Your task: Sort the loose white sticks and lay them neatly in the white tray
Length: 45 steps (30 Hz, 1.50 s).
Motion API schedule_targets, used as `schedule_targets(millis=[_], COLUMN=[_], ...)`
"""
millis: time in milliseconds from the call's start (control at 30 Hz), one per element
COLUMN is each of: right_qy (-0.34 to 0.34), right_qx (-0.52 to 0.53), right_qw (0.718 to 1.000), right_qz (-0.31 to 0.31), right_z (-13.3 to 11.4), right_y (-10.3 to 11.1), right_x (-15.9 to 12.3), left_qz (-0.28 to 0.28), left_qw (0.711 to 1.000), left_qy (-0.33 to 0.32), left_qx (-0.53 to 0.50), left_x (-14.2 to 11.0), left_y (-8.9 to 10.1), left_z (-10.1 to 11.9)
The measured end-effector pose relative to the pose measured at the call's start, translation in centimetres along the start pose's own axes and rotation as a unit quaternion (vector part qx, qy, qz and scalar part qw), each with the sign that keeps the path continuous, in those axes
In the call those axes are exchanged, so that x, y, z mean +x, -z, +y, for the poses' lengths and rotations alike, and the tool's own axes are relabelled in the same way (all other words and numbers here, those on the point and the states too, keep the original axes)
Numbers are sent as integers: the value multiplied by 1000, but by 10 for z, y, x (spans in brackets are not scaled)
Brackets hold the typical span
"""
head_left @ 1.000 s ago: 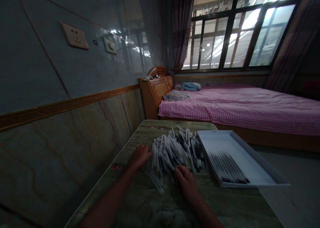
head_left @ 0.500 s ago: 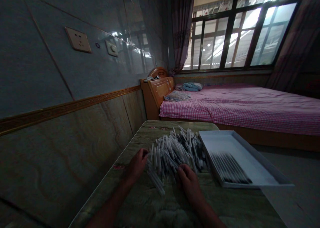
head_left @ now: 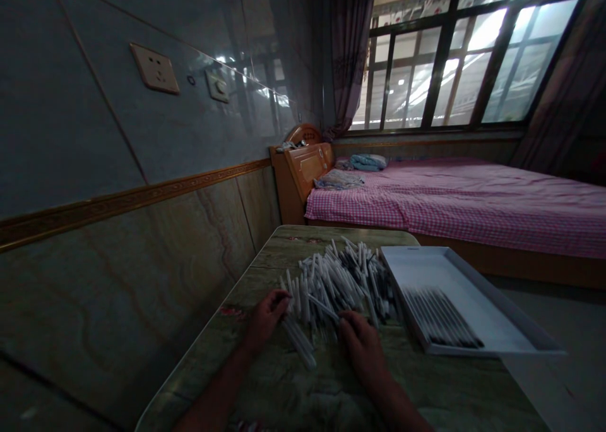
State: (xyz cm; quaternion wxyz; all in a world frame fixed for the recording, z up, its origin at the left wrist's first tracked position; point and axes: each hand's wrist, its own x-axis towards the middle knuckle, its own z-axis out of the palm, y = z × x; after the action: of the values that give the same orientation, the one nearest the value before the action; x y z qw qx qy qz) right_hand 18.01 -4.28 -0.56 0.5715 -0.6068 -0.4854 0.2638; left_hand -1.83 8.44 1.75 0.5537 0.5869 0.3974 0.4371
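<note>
A heap of slender white tubes with dark ends (head_left: 341,283) lies on the marble-patterned tabletop (head_left: 303,388). My left hand (head_left: 265,321) is at the heap's near left edge, fingers curled around the ends of a few tubes. A small bunch of tubes (head_left: 299,345) runs down from it toward me. My right hand (head_left: 363,347) rests at the heap's near edge, its fingertips against the tubes; one tube points toward it. A white tray (head_left: 466,299) sits at the table's right side, holding a neat, blurred row of dark-tipped tubes (head_left: 442,318).
The tray's near right corner reaches past the table's edge, above the grey floor (head_left: 558,331). A tiled wall (head_left: 118,242) runs along the table's left side, with a wall socket (head_left: 154,69). Beyond stands a bed with a pink checked sheet (head_left: 454,208), below a bright window (head_left: 449,53).
The whole view has drifted slightly to the left. My hands stay at the heap's near edge, with my left hand closing on tube ends and the tubes near my right hand shifted a little.
</note>
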Motion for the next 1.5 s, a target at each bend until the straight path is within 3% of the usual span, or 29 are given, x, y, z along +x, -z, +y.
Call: schedule_targets(millis=[167,333,967,1200,1333,1500], right_qy=[9,9,42,85,62,-33], right_qx=[-42,-62,-113,-217,-209,-113], right_qw=[999,998,992,971,974,988], right_qz=[-23,-23,-33,-54,-60,-96], right_z=[-2,0,-2,-7,-9,-7], right_y=[0,-3,-4,-6,-5,-2], right_x=[-1,0,-3,-10,-11,-7], left_qz=[-12,-29,-47,-24,-39,-64], left_qw=[990,982,985,986,990,992], left_qy=[74,89,100,108,86,59], left_qx=[-119,-166,-134,-125,-108,-90], left_x=[-3,-3,-10,-13,-18,-22], left_y=[-5,-11,-14,-16,-18,-19], left_z=[-3,-4,-1,5,12,17])
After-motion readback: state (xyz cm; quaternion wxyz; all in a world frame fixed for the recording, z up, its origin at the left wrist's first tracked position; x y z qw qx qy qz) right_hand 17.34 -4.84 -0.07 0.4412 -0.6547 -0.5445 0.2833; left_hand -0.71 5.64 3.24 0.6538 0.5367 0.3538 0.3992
